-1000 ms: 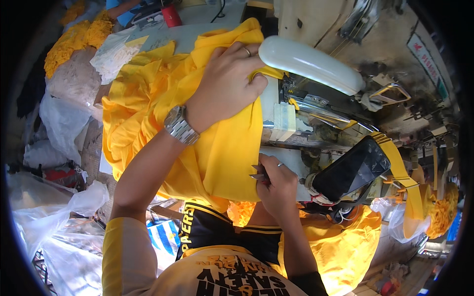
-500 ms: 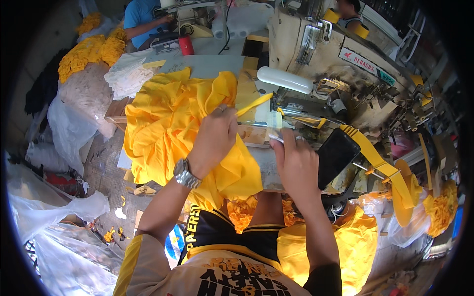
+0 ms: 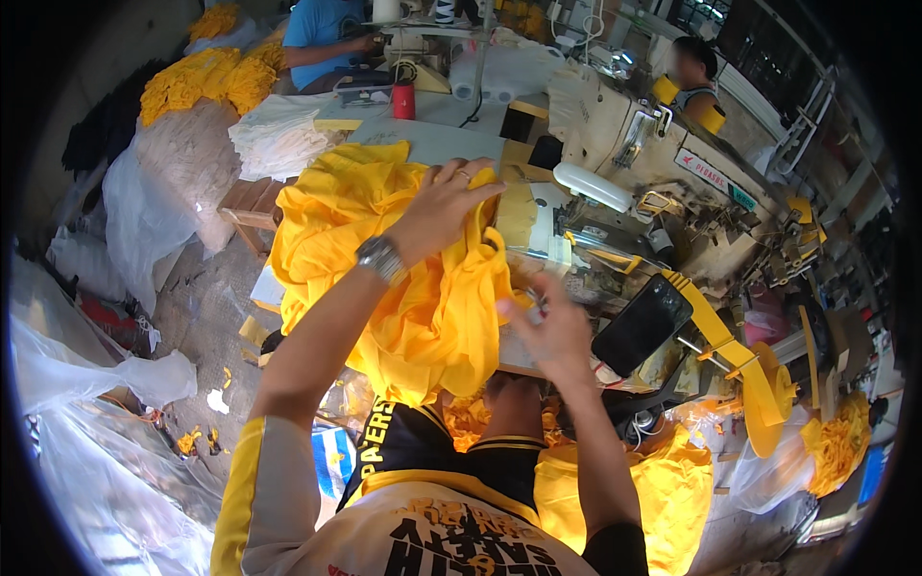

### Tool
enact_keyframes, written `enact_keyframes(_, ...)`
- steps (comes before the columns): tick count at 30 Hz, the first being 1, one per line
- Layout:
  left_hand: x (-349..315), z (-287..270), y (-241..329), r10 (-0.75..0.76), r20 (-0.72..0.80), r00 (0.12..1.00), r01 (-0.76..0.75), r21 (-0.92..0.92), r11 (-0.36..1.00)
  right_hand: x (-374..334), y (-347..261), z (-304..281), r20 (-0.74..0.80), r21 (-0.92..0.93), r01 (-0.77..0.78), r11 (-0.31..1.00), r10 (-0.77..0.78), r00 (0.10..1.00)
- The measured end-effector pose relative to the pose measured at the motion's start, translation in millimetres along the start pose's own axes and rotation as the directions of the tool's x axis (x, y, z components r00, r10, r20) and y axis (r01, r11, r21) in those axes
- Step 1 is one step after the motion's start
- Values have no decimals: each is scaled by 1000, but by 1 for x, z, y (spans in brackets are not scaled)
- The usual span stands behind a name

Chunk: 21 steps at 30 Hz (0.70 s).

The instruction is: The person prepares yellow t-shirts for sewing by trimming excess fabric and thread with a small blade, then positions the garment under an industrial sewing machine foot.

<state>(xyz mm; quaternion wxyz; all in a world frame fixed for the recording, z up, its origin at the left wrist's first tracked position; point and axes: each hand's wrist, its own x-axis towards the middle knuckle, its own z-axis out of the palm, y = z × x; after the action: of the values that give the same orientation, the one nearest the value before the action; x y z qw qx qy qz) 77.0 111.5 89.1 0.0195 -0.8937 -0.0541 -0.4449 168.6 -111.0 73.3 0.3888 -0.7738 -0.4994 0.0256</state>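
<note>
My left hand grips the upper edge of a bunched yellow cloth, part of which hangs over the table's near edge. A folded band of the cloth loops just below its fingers. To the right of the cloth, my right hand is smeared by motion. A small silvery tool shows at its fingers, too blurred to name exactly. Beyond the right hand stands an industrial sewing machine, with a narrow yellow strip lying along its bed.
A black phone stands at the table's right, beside a yellow tape feeding from a reel. Behind are a red thread cone and a white cloth stack. Yellow cloth covers my right leg. Two people sit farther back.
The yellow cloth's right edge has come away from the machine's needle area, lifted by my left hand, which moved up and right. My right hand has drawn nearer to me.
</note>
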Motion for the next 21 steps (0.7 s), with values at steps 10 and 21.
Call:
enact_keyframes(10,70,-64,-63,-353,-478,804,258,-255,932,-110,2,-144,-368,-49,294,954,-291,883)
enact_keyframes(21,213,-210,33,197,-826,528,14,241,971,-190,76,-159,-322,607,-323,726,596,735)
